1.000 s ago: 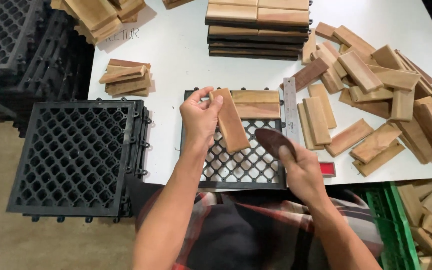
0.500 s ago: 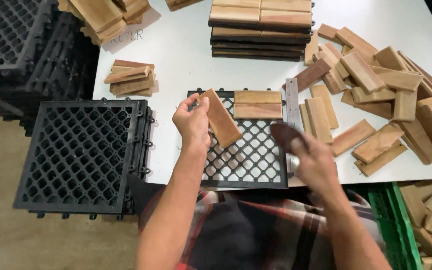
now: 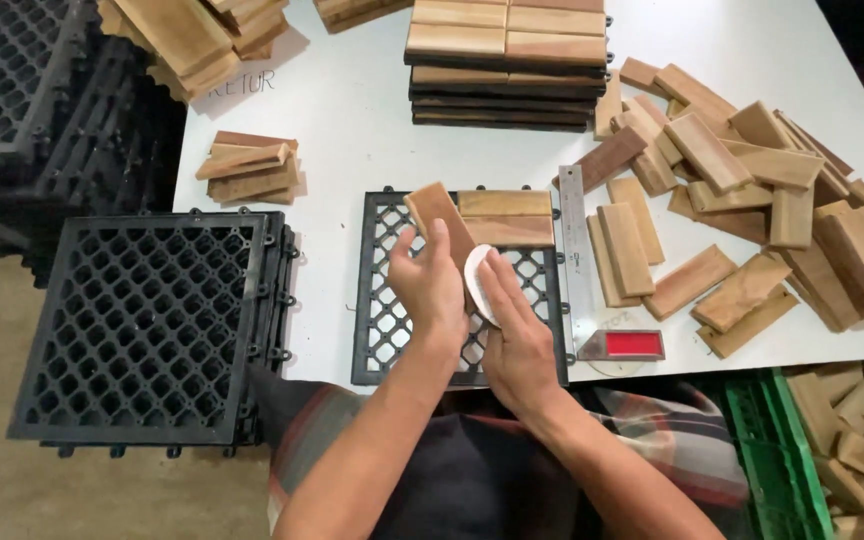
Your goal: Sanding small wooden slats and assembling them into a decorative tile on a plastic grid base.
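While pressed together at frame centre: both hands over black grid tile.
Left hand: grasping wooden slat, tilted.
Right hand: clasping pale round pad against slat.
Risk: slat probably slipping under pad pressure, nudging seated slats.

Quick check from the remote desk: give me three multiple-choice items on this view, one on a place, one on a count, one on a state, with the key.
1. Where does the metal ruler lie?
A. Along the right edge of the black grid tile
B. On the tile stack
C. On the floor

2. How many wooden slats already sit on that grid tile?
A. None
B. Two
C. Five

3. What is the left hand doing?
A. Resting empty
B. Holding a wooden slat
C. Lifting the grid

Key: 1 A, it runs beside the grid's right side. 2 B, two lie at the top. 3 B, its fingers grip the slat while the right hand presses a round pad against it.
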